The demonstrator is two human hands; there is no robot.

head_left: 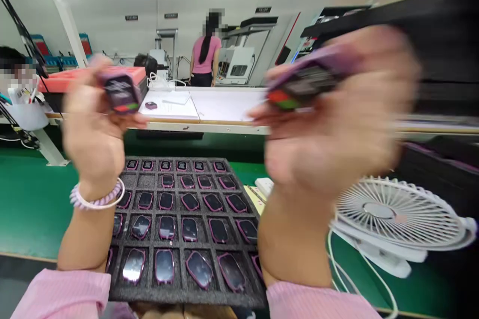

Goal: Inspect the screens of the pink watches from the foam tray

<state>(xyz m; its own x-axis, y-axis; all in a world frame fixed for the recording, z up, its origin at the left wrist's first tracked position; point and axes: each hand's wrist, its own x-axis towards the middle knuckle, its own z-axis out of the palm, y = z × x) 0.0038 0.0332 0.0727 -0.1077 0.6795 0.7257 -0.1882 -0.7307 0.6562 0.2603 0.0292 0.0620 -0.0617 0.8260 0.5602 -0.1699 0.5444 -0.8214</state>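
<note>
Both my hands are raised in front of the camera, each closed on a small purple watch body with a dark screen. My left hand (95, 134) pinches one purple watch body (120, 91) at upper left. My right hand (337, 124), blurred by motion, grips another purple watch body (305, 79) at upper right. Below them a black foam tray (147, 179) holds several rows of the same pink-rimmed watch bodies, with a few pockets near its top left bare.
A white desk fan (396, 217) lies tilted at the right, its cable trailing down. A long white workbench (224, 104) crosses behind, with a red tray (67, 79) on its left. A person in a pink top (205, 55) stands far back. Green floor lies to the left.
</note>
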